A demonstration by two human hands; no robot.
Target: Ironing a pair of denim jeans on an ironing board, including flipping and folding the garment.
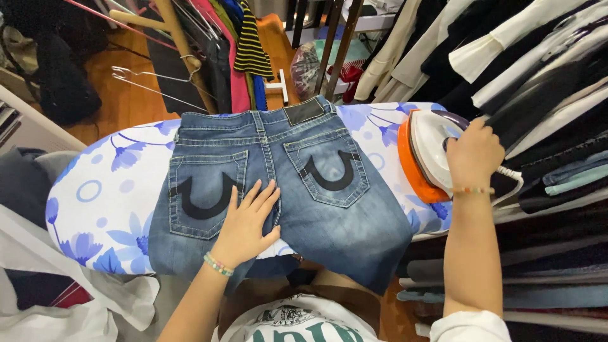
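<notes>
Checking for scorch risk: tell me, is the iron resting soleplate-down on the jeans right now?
No. The iron stands on its heel at the board's end, gripped by the right hand, off the jeans.

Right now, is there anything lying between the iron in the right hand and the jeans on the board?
Nothing visible. The right hand grips the iron at the board's end; only bare floral cover separates it from the jeans, which the left hand presses flat.

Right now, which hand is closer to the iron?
Right. The right hand grips the iron at the board's end; the left hand lies flat on the jeans, far from it.
</notes>
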